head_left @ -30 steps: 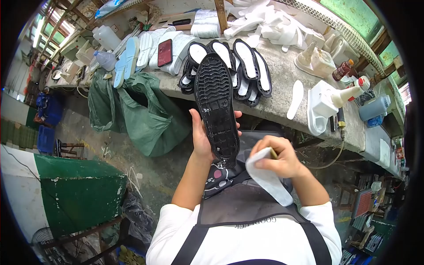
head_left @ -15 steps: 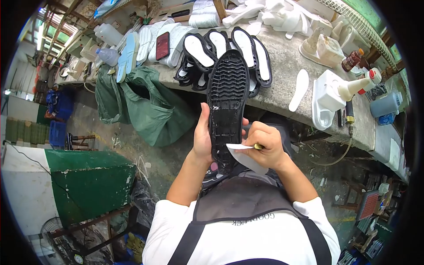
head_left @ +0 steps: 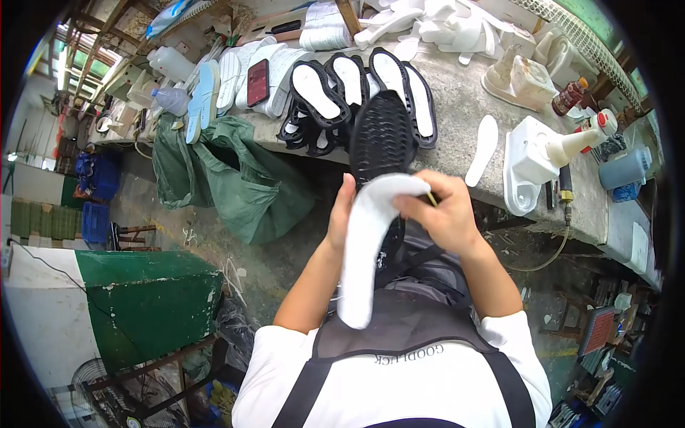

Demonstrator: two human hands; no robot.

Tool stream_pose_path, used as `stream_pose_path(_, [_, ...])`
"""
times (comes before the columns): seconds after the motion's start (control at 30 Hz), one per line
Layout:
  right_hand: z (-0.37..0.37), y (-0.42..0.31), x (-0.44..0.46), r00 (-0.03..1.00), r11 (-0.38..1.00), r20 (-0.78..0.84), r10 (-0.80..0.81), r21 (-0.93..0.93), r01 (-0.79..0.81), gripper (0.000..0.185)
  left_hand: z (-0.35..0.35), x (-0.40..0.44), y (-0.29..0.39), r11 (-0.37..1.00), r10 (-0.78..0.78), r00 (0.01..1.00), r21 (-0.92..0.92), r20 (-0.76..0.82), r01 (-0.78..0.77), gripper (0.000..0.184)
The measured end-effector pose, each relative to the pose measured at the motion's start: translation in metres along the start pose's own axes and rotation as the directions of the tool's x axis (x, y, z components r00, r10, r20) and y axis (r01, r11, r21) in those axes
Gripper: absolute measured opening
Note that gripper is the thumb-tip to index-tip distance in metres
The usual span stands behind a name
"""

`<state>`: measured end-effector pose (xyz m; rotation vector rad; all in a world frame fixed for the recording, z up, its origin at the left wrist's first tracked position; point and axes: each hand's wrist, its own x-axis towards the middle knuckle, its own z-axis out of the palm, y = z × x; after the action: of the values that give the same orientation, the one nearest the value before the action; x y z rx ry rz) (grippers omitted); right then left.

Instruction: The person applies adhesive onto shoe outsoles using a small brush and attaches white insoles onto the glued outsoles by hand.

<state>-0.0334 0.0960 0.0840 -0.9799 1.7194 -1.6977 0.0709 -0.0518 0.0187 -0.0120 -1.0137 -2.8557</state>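
Observation:
My left hand (head_left: 341, 217) is closed around the side of a black shoe sole (head_left: 382, 139), whose ridged tread faces up toward me. The fingers of that hand are mostly hidden beneath it. Between the thumb and fingers of my right hand (head_left: 453, 217) is one end of a white insole (head_left: 360, 264), which bends over and hangs down in front of the sole's lower half. A thin yellow stick-like thing (head_left: 432, 198) also pokes out of my right hand; its kind cannot be made out.
Several black soles with white insoles (head_left: 317, 89) are piled on the workbench (head_left: 453, 93). Behind lie a phone (head_left: 258, 82) and stacked white insoles. To the right are a loose insole (head_left: 484, 150), a white holder with a bottle (head_left: 528, 160) and a hose. A green bag (head_left: 242, 185) hangs at left.
My right hand has risen, and the white insole has swung from under the hand to hang across the sole. The black sole has tilted and shifted slightly right.

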Motion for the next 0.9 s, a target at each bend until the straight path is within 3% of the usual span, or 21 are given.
stream_pose_path(0.03, [0.0, 0.006, 0.007, 0.998, 0.999, -0.049, 0.033, 0.008, -0.032, 0.011, -0.011, 0.002, -0.012, 0.995, -0.021, 0.989, -0.099, -0.148, 0.007, 0.085])
stream_pose_path(0.07, [-0.001, 0.007, 0.016, 0.99, 0.986, -0.105, -0.095, -0.146, 0.079, 0.012, -0.021, 0.003, -0.024, 0.981, -0.042, 0.955, -0.195, -0.292, -0.017, 0.091])
stream_pose_path(0.1, [-0.001, 0.007, 0.023, 0.964, 0.937, -0.139, -0.228, -0.3, 0.178, 0.013, -0.011, 0.001, -0.02, 0.998, -0.011, 0.972, -0.058, -0.235, -0.003, 0.093])
stream_pose_path(0.17, [-0.004, 0.008, 0.032, 0.976, 0.949, -0.123, -0.178, -0.283, 0.138, 0.014, 0.009, -0.004, -0.012, 0.975, 0.051, 0.992, 0.219, -0.118, -0.024, 0.097])
stream_pose_path(0.33, [-0.013, -0.003, 0.042, 0.976, 0.901, -0.073, -0.204, -0.403, 0.159, 0.013, 0.007, -0.011, -0.009, 0.987, 0.007, 0.989, 0.162, -0.146, 0.017, 0.091])
stream_pose_path(0.43, [-0.013, -0.001, 0.045, 0.968, 0.855, -0.078, -0.24, -0.49, 0.172, 0.014, 0.0, -0.012, -0.011, 0.998, -0.007, 0.998, 0.066, -0.066, 0.012, 0.068])
stream_pose_path(0.63, [-0.018, -0.001, 0.048, 0.956, 0.802, -0.075, -0.285, -0.565, 0.195, 0.016, 0.016, -0.008, -0.005, 0.988, 0.016, 0.987, 0.157, -0.157, 0.009, 0.053])
stream_pose_path(0.73, [-0.023, 0.008, 0.051, 0.942, 0.723, -0.027, -0.333, -0.649, 0.237, 0.019, 0.018, -0.008, -0.003, 0.962, -0.037, 0.97, 0.254, -0.241, 0.1, 0.045])
stream_pose_path(0.83, [-0.021, 0.003, 0.047, 0.934, 0.689, -0.116, -0.337, -0.706, 0.161, 0.024, 0.019, -0.005, -0.004, 0.954, -0.027, 0.96, 0.279, -0.279, 0.108, 0.037])
stream_pose_path(0.9, [-0.026, -0.002, 0.039, 0.857, 0.762, -0.262, -0.443, -0.614, 0.206, 0.027, 0.018, -0.004, -0.008, 0.947, -0.004, 0.949, 0.302, -0.316, 0.105, 0.037])
